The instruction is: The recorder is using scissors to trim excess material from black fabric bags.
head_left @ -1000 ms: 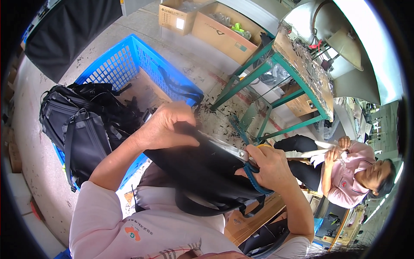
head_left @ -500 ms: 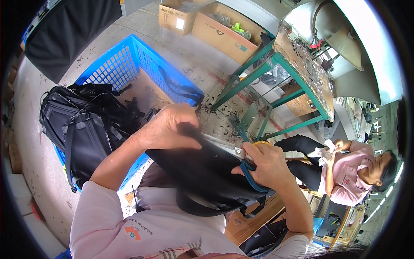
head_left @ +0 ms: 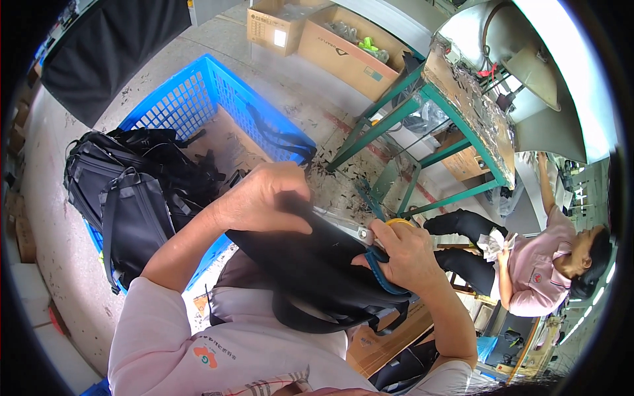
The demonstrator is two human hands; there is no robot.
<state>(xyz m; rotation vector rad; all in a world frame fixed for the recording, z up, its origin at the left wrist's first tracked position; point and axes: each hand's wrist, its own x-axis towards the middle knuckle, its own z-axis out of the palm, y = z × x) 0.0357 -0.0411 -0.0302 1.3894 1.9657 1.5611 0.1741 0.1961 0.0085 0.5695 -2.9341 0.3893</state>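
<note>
A black fabric bag (head_left: 310,264) lies across my lap and against my front. My left hand (head_left: 261,198) is closed on its upper edge, thumb on the near side. My right hand (head_left: 406,254) grips a pair of scissors (head_left: 381,269) by handles coloured blue and yellow. Their metal blades point left along the far edge of the bag, toward my left hand. The bag partly hides the blades, so I cannot tell whether they touch the fabric. A black strap loop hangs from the bag's right end.
A blue plastic crate (head_left: 211,76) stands at left, with black backpacks (head_left: 132,204) piled on its left side. Ahead right is a green-framed table (head_left: 456,119) strewn with dark scraps. Cardboard boxes (head_left: 350,56) stand behind. At right, a co-worker (head_left: 538,270) holds white material.
My hands keep almost the same hold, and the view shifts slightly. The co-worker has stretched one arm out toward the bench, keeping the white material in the other hand.
</note>
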